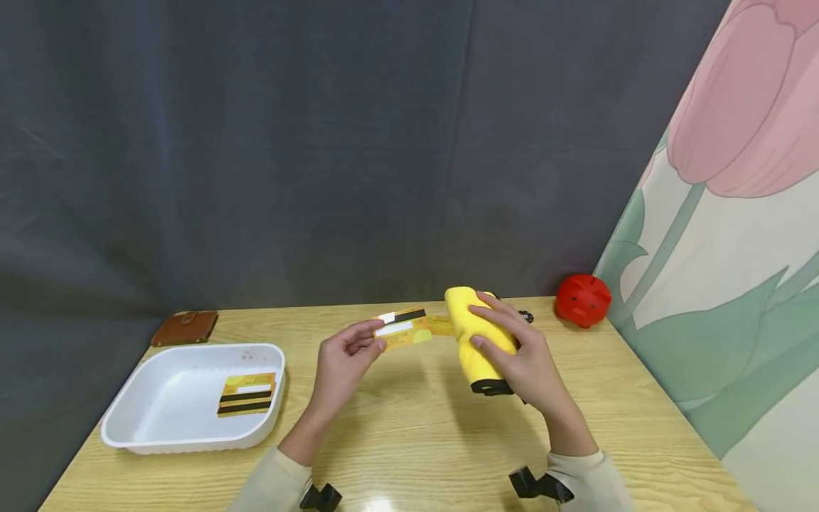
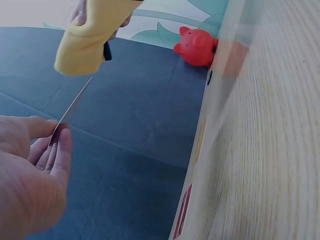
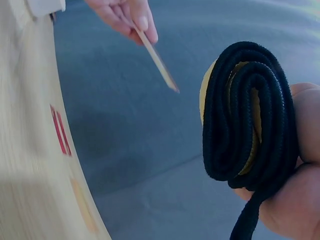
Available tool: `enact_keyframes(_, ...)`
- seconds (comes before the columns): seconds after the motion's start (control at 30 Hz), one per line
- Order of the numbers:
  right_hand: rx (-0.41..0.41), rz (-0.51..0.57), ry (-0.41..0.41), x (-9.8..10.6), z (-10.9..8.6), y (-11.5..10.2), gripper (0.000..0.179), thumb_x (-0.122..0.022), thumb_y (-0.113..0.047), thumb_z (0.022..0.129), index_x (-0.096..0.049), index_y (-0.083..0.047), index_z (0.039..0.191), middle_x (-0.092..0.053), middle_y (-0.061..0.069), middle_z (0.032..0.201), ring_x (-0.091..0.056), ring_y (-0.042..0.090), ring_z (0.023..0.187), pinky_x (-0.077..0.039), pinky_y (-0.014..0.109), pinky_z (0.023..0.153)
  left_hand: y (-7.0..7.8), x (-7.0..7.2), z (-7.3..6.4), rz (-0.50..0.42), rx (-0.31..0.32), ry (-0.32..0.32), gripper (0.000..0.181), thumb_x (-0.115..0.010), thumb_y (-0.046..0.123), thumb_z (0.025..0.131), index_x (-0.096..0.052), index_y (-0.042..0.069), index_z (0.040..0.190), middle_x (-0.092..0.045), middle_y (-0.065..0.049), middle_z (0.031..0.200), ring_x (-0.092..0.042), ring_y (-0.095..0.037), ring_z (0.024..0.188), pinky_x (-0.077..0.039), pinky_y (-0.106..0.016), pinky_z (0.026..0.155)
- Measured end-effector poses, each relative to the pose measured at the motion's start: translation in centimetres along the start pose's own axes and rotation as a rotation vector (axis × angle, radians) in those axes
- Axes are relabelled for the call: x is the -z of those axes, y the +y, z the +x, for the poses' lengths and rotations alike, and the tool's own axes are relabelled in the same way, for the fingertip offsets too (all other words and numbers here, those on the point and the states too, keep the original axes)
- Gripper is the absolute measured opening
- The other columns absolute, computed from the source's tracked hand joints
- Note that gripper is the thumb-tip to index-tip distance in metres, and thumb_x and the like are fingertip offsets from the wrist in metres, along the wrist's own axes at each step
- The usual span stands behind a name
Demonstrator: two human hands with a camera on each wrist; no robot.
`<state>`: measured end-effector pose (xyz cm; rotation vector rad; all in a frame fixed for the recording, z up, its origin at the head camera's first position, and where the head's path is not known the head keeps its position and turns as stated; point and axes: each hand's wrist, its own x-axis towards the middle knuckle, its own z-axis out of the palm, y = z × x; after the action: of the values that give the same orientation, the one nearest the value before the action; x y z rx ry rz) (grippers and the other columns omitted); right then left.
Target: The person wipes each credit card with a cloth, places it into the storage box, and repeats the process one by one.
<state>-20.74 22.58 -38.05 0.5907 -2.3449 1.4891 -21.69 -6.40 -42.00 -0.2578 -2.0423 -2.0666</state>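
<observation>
My left hand pinches a yellow bank-type card with a black stripe between thumb and fingers, above the table. In the left wrist view that card is seen nearly edge-on. My right hand grips a rolled yellow cloth with black edging, its fingers curled round one side. From the right wrist the roll's layered black end shows, with a black strap hanging down. The card and cloth are apart. Behind them another yellow card lies on the table, partly hidden by both.
At left, a white tray holds yellow cards with black stripes. A brown wallet lies behind it. A red piggy bank stands at back right, near a small black round object. Red-striped flat item lies near the table's back edge.
</observation>
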Motion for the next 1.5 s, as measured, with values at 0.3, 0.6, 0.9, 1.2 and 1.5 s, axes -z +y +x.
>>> enact_keyframes(0.3, 0.058, 0.084, -0.04, -2.7, 0.7, -1.4, 0.044, -0.076, -0.01, 0.094, -0.069, -0.023, 0.135, -0.051, -0.003, 0.157, -0.042, 0.024, 0.15, -0.053, 0.017, 0.093, -0.4, -0.2, 0.0, 0.008, 0.008, -0.022, 0.033, -0.076, -0.002, 0.09, -0.073, 0.003, 0.122, -0.071, -0.018, 0.121, -0.072, -0.012, 0.096, -0.061, -0.02, 0.085)
enact_keyframes(0.6, 0.091, 0.037, -0.116, -5.6, 0.4, -1.6, 0.044, -0.077, -0.013, 0.094, -0.069, -0.023, 0.135, -0.05, -0.002, 0.158, -0.048, 0.028, 0.145, -0.055, 0.021, 0.091, -0.2, -0.5, -0.4, 0.07, -0.044, -0.041, 0.029, -0.076, 0.002, 0.092, -0.073, 0.007, 0.12, -0.073, -0.016, 0.116, -0.073, -0.014, 0.099, -0.062, -0.023, 0.086)
enact_keyframes(0.9, 0.11, -0.07, -0.086, -6.8, 0.4, -1.4, 0.045, -0.078, -0.006, 0.091, -0.071, -0.021, 0.133, -0.051, -0.002, 0.157, -0.047, 0.028, 0.147, -0.054, 0.024, 0.099, -0.1, -1.0, -0.8, -0.015, -0.077, -0.059, 0.028, -0.073, 0.001, 0.094, -0.07, 0.003, 0.122, -0.072, -0.019, 0.119, -0.073, -0.011, 0.101, -0.061, -0.024, 0.089)
enact_keyframes(1.2, 0.104, -0.067, -0.037, -5.9, 0.9, -0.3, 0.045, -0.078, -0.005, 0.091, -0.072, -0.02, 0.132, -0.055, 0.001, 0.155, -0.05, 0.03, 0.145, -0.051, 0.014, 0.097, 0.2, -1.2, -1.0, -0.051, -0.056, -0.071, 0.026, -0.075, 0.003, 0.093, -0.072, 0.005, 0.118, -0.071, -0.021, 0.116, -0.071, -0.012, 0.099, -0.061, -0.022, 0.087)
enact_keyframes(1.5, -0.005, -0.084, 0.031, -2.8, 1.2, 1.9, 0.042, -0.076, -0.012, 0.094, -0.07, -0.018, 0.135, -0.053, 0.004, 0.157, -0.047, 0.032, 0.146, -0.05, 0.011, 0.087, 1.5, 0.3, -0.5, 0.015, -0.026, -0.027, 0.029, -0.074, -0.001, 0.092, -0.074, 0.006, 0.12, -0.072, -0.014, 0.119, -0.07, -0.01, 0.097, -0.06, -0.019, 0.086)
